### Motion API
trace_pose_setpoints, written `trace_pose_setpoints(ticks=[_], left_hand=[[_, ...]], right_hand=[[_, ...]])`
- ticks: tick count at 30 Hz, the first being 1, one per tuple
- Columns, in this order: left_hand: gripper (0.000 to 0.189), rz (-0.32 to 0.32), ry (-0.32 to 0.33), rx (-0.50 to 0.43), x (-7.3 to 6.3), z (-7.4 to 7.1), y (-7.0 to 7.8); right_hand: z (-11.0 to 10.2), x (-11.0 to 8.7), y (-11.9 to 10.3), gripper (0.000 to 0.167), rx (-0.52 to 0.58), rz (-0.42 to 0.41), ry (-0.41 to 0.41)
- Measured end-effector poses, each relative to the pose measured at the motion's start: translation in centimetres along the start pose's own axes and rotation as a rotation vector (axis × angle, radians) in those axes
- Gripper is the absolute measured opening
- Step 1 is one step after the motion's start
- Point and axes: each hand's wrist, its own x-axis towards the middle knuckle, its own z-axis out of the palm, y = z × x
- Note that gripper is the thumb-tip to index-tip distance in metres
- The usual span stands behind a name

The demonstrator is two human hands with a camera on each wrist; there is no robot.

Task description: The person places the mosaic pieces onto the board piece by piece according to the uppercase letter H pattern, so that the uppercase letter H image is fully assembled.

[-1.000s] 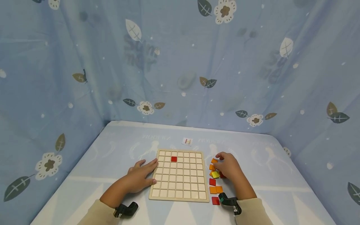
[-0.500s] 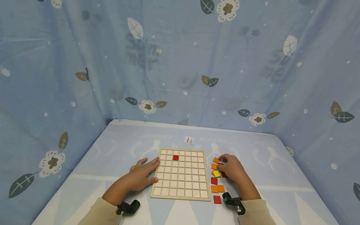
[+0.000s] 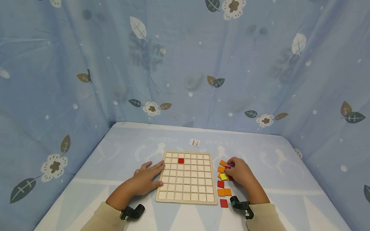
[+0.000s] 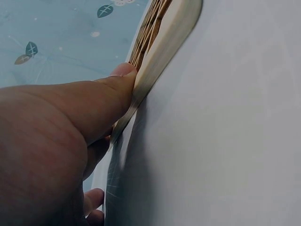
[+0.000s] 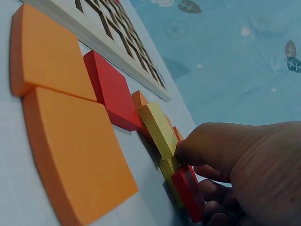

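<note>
A pale wooden grid board (image 3: 186,202) lies on the table with one red tile (image 3: 180,160) set in a square of its second row. My left hand (image 3: 144,180) rests at the board's left edge, fingers spread and straight; in the left wrist view the thumb (image 4: 110,89) touches the rim. Right of the board, my right hand (image 3: 239,171) is among the loose tiles, its thumb and index finger on either side of a loose red tile (image 3: 227,167). The right wrist view shows the thumb (image 5: 207,143) against a yellow tile (image 5: 160,129), hiding the fingertips. Another red tile (image 5: 188,193) lies below it.
Orange tiles (image 3: 227,192) and red tiles (image 3: 224,203) lie in a loose column along the board's right side. A small printed card (image 3: 195,143) lies beyond the board. Patterned blue cloth (image 3: 185,64) hangs behind and at both sides of the table.
My right hand has shifted slightly right among the tiles, and a red tile now shows between its thumb and index finger. The left hand stays on the board's edge. The head view has shifted slightly.
</note>
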Motion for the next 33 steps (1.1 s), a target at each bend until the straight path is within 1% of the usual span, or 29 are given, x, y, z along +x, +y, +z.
trace_pose_setpoints(ticks=[6,10,18,24,29,33], left_hand=[[0.082,-0.019,-0.014,-0.004,-0.2,0.1,-0.1],[0.081,-0.012,-0.004,0.0,-0.1,0.1,-0.1],[0.081,-0.007,-0.006,-0.004,0.0,-0.2,-0.2],[0.078,-0.004,-0.025,0.017,0.0,-0.5,-0.2],[0.077,0.004,-0.038,0.014,-0.2,-0.4,-0.1],[0.077,-0.001,-0.036,0.014,0.0,-0.3,-0.1]], right_hand=[[0.2,-0.3,-0.1,0.027,0.011,0.017,-0.024],[0.3,-0.4,-0.2,0.024,0.001,0.009,0.001],[0.0,-0.3,-0.7,0.022,-0.02,-0.012,0.016],[0.0,-0.2,-0.9,0.023,-0.001,-0.005,0.023],[0.1,-0.4,-0.9,0.024,0.017,-0.002,0.036],[0.1,-0.6,-1.3,0.022,0.005,-0.046,0.069]])
